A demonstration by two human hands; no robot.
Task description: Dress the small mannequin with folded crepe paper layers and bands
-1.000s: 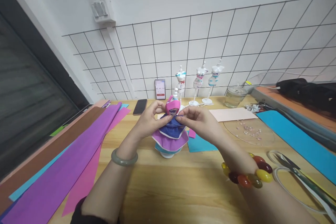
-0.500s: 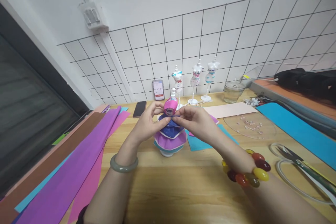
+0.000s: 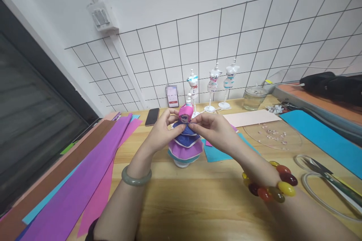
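Observation:
A small dress form (image 3: 186, 113) stands upright in front of me, with a pink wrap over its chest. Below the waist it wears a tiered skirt (image 3: 186, 150) in blue, purple and teal with pale edging. My left hand (image 3: 166, 130) is closed at the left of the waist, its thumb pressed on the top blue tier. From the right, my right hand (image 3: 210, 126) pinches the upper edge of that blue tier between thumb and forefinger. The other fingers of the right hand are curled. The dress form's waist is partly hidden behind my fingers.
Three white mini dress forms (image 3: 214, 81) stand along the wall grid. Left are long purple paper strips (image 3: 85, 173) and a dark phone (image 3: 152, 116); another phone (image 3: 172, 96) leans upright. Right are a glass of water (image 3: 254, 98), clear dish of beads (image 3: 273, 135), blue sheet (image 3: 322, 139) and scissors (image 3: 325, 173).
The whole view has shifted slightly, so things sit a little further right. Both hands keep nearly the same grip at the waist; the right fingertips have moved very slightly.

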